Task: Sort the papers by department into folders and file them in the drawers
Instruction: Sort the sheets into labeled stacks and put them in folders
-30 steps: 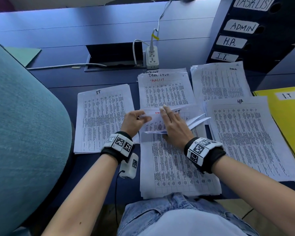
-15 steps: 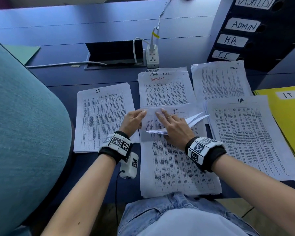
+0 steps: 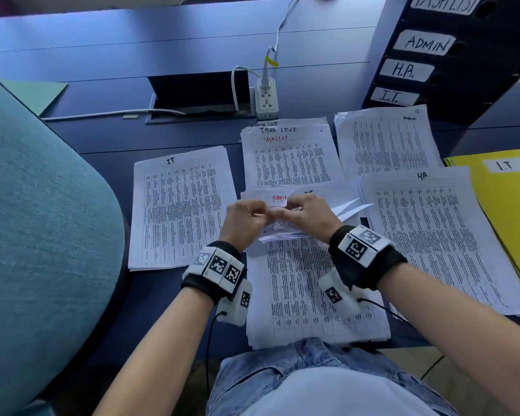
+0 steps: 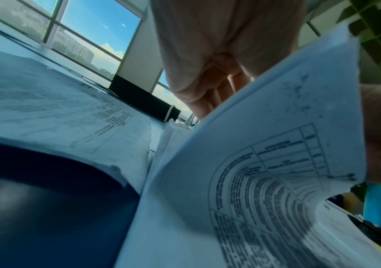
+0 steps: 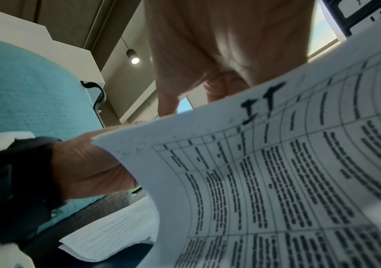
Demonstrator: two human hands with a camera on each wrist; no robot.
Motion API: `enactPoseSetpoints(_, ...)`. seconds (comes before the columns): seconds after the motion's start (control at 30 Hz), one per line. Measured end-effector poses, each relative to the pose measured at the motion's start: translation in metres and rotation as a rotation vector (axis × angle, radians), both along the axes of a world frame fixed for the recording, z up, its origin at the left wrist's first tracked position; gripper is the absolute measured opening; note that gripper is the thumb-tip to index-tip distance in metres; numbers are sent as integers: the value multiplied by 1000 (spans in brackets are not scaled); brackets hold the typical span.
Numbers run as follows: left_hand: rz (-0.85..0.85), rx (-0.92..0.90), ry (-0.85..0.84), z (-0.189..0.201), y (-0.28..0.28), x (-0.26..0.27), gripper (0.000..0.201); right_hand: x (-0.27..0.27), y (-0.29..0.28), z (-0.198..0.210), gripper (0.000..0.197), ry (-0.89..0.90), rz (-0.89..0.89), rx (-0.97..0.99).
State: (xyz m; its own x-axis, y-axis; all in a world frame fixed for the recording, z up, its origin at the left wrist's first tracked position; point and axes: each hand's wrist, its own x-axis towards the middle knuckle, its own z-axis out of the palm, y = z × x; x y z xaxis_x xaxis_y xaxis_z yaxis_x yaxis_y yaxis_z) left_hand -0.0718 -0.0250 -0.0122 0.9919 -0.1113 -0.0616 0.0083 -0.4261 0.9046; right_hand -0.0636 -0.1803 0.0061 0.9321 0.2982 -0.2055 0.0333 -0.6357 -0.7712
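- Nearest us: unsorted stack in front of the lap, on the desk. We're mid-sort, nothing in folders or drawers yet, as far as we can judge.
- Both hands meet over the stack's far end. Left hand w/ fingers curled, pinching the lifted top sheets at their edge. Right hand also curled, pinching the same sheets from the other side.
- Right wrist view: the lifted sheet is headed "IT", bent upward. Under it, head view shows a sheet marked "ADMIN" in red.
- Next move, our guess: separate the single IT sheet from the one below, then carry it left. Needs a clean thumb-slide so only one sheet comes away.
- Further out: IT pile left, HR pile right, IT folder (yellow) just beyond HR at the far right.
- Behind: tasklist pile centre, admin pile to its right.
- Farthest: drawers labelled Tasklist, Admin, H.R., I.T., all appear closed.
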Motion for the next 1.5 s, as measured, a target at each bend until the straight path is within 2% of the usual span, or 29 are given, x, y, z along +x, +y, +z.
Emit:
enactPoseSetpoints(0.03, -50, -54, 41, 2, -2, -4, 5, -1, 2, 0, 36, 6, -32, 9)
enactPoseSetpoints(0.13, -116, -124, 117, 1, 3, -8, 13, -3, 6, -4, 38, 20, -130, 46)
enactPoseSetpoints(0.33, 0, -174, 147, -4, 9, -13, 39, -2, 9, -5, 21, 161, -238, 202)
enactPoseSetpoints(0.47, 39, -189, 123, -6, 9, -11, 35, -4, 10, 2, 19, 240, -292, 355)
enactPoseSetpoints(0.67, 48, -161, 66, -5, 7, -11, 26, -1, 16, -5, 15, 261, -379, 462)
enactPoseSetpoints(0.8, 65, -203, 97, -4, 7, -10, 23, 1, 20, -7, 13, 288, -392, 565)
enactPoseSetpoints(0.97, 88, -285, 116, -2, 7, -11, 34, 1, 22, -6, 6, 302, -408, 710)
enactPoseSetpoints(1.13, 97, -329, 140, 0, 6, -9, 32, -2, 21, -6, 12, 285, -383, 691)
enactPoseSetpoints(1.23, 93, -338, 140, 0, 7, -8, 30, -3, 21, -5, 6, 266, -375, 678)
enactPoseSetpoints(1.5, 80, -321, 128, 2, 7, -7, 27, -4, 17, -6, 5, 226, -332, 655)
